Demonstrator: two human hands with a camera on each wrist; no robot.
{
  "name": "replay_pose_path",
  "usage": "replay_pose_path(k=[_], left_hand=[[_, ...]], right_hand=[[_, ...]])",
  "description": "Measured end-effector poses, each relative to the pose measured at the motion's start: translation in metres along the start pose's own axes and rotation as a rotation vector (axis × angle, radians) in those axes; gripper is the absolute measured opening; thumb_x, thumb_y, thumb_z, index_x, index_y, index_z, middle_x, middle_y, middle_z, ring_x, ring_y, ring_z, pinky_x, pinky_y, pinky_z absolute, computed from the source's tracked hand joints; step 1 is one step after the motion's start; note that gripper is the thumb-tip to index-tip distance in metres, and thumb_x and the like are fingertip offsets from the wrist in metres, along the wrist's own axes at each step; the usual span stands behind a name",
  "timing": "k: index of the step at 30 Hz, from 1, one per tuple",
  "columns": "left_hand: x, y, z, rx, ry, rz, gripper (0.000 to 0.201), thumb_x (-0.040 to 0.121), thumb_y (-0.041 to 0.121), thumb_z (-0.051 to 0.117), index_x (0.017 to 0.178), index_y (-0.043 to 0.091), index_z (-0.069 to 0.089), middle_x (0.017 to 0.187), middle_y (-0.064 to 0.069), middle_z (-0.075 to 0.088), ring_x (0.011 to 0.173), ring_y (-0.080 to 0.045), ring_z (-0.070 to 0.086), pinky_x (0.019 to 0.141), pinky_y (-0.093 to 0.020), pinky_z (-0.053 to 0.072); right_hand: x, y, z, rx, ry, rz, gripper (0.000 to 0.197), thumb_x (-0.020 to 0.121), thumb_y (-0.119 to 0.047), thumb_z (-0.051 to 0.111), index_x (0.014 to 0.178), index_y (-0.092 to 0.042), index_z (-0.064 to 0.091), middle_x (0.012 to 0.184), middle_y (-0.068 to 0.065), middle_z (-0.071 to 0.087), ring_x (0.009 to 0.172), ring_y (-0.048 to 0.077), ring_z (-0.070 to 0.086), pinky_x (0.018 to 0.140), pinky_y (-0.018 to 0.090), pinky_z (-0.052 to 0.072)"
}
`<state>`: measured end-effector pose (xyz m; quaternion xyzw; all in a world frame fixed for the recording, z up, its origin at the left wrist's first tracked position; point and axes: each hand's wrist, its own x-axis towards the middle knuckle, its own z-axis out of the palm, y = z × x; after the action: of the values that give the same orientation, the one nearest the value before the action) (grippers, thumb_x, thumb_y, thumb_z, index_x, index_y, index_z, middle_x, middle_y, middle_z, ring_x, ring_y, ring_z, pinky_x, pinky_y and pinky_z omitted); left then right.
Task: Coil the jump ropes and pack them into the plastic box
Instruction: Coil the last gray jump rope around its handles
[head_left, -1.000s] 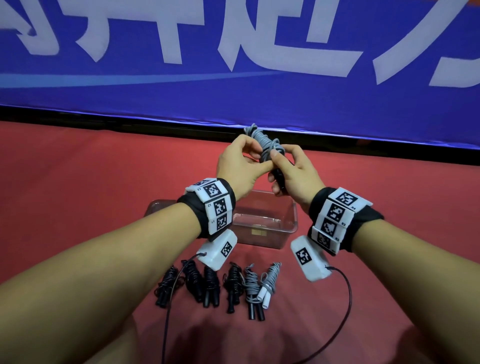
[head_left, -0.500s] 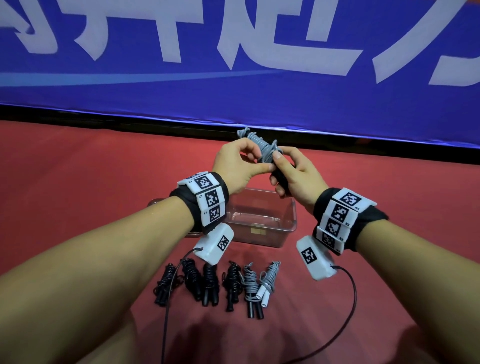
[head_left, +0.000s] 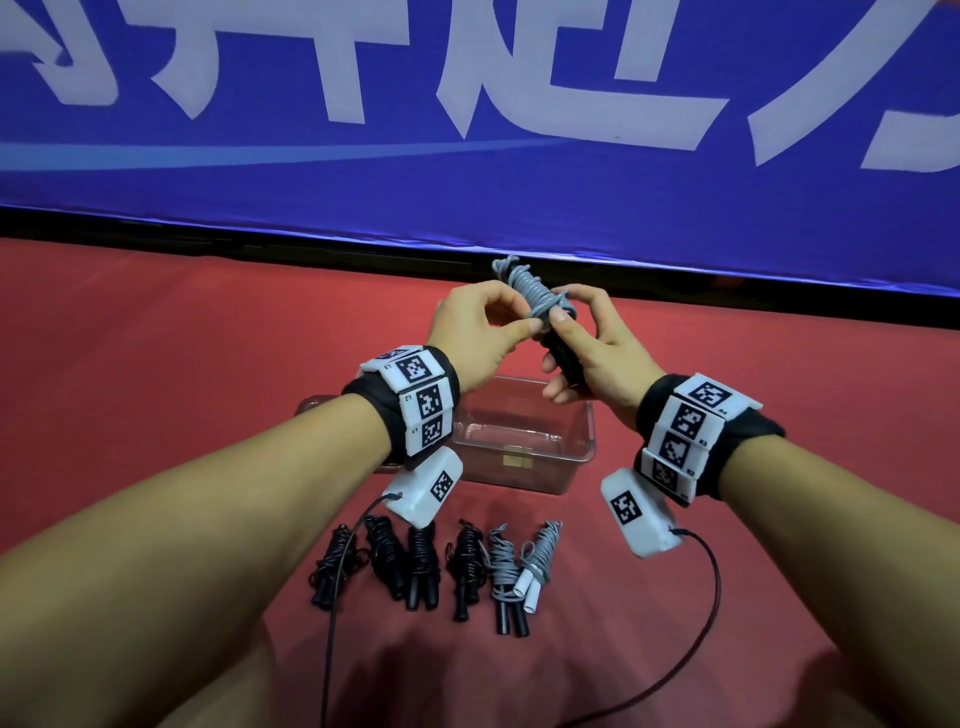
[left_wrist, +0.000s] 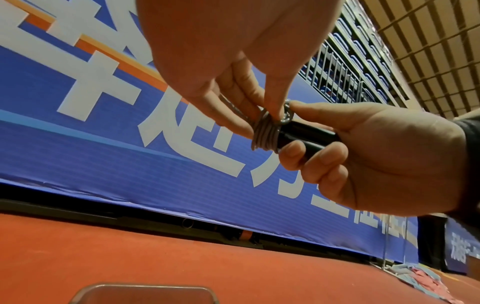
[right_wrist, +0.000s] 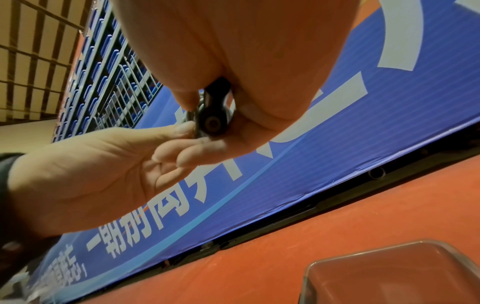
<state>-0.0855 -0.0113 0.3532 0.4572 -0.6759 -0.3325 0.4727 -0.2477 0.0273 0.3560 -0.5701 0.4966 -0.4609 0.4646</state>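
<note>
— What are the hands doing?

— Both are up in the middle of the head view, above the plastic box (head_left: 524, 441). The right hand (head_left: 592, 358) has its fingers curled round the black handles (left_wrist: 303, 135) of a grey jump rope (head_left: 530, 291). The left hand (head_left: 478, 338) pinches the grey coils between thumb and fingertips, right where the wrapping meets the handles.

— And where is the box?

— On the red floor (head_left: 182, 338), just below the hands in the frame. The left wrist band (head_left: 415, 405) covers its left end.

— Anything else lying about?

— A row of bundled ropes at lower centre, in front of the box: four black bundles (head_left: 400, 561), then a grey one with black handles (head_left: 501, 577), then a grey one with white handles (head_left: 537, 561), the two grey ones touching. The left wrist camera (head_left: 426, 488) hangs over the tops of the black ones.

— Behind all that?

— A blue banner (head_left: 467, 156) with large white lettering fills the upper half.
</note>
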Motion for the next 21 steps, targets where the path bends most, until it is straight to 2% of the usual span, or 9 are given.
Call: replay_pose_path(k=[2, 3, 7, 10, 15, 21], left_hand=[[-0.001, 0.002, 0.002, 0.0, 0.028, -0.019, 0.012, 0.087, 0.013, 0.077, 0.083, 0.019, 0.068, 0.078, 0.0, 0.071, 0.078, -0.028, 0.073, 0.075, -0.048, 0.062], [-0.001, 0.003, 0.003, 0.017, 0.052, -0.016, 0.011, 0.087, 0.012, 0.076, 0.084, 0.018, 0.068, 0.076, 0.002, 0.07, 0.075, -0.025, 0.073, 0.074, -0.045, 0.062], [-0.004, 0.007, 0.003, 0.168, 0.121, 0.087, 0.007, 0.082, 0.013, 0.075, 0.084, 0.014, 0.069, 0.063, 0.012, 0.063, 0.056, -0.001, 0.062, 0.067, -0.024, 0.057], [-0.005, 0.013, 0.004, 0.184, 0.149, 0.115, 0.006, 0.083, 0.016, 0.077, 0.085, 0.014, 0.072, 0.068, 0.012, 0.068, 0.06, -0.001, 0.066, 0.067, -0.019, 0.056], [-0.007, 0.016, 0.007, 0.093, 0.109, 0.033, 0.012, 0.08, 0.018, 0.082, 0.088, 0.014, 0.074, 0.079, 0.006, 0.075, 0.068, -0.003, 0.071, 0.072, -0.024, 0.059], [-0.004, 0.014, 0.007, 0.122, 0.052, 0.05, 0.016, 0.079, 0.018, 0.085, 0.091, 0.016, 0.075, 0.087, 0.008, 0.075, 0.073, -0.003, 0.071, 0.076, -0.027, 0.06]], right_hand=[[0.0, 0.0, 0.0, -0.009, 0.018, 0.0, 0.031, 0.104, -0.035, 0.049, 0.131, -0.026, 0.038, 0.072, 0.011, 0.062, 0.049, 0.023, 0.063, 0.048, 0.028, 0.052], [0.0, 0.001, 0.001, -0.02, 0.024, -0.006, 0.03, 0.104, -0.034, 0.05, 0.129, -0.024, 0.037, 0.07, 0.011, 0.062, 0.048, 0.023, 0.062, 0.047, 0.028, 0.052], [-0.001, 0.003, 0.005, -0.073, 0.051, -0.043, 0.026, 0.103, -0.033, 0.053, 0.122, -0.025, 0.037, 0.063, 0.009, 0.063, 0.048, 0.024, 0.062, 0.049, 0.031, 0.052], [0.0, 0.002, 0.007, -0.093, 0.102, -0.077, 0.024, 0.103, -0.031, 0.053, 0.12, -0.027, 0.037, 0.06, 0.008, 0.063, 0.047, 0.024, 0.062, 0.05, 0.032, 0.052], [0.0, 0.002, 0.006, -0.101, 0.161, -0.093, 0.024, 0.102, -0.031, 0.053, 0.12, -0.027, 0.037, 0.06, 0.007, 0.062, 0.048, 0.022, 0.063, 0.049, 0.031, 0.053], [-0.001, 0.002, 0.005, -0.054, 0.175, -0.06, 0.022, 0.103, -0.032, 0.053, 0.118, -0.027, 0.037, 0.062, 0.008, 0.061, 0.046, 0.021, 0.062, 0.047, 0.029, 0.051]])
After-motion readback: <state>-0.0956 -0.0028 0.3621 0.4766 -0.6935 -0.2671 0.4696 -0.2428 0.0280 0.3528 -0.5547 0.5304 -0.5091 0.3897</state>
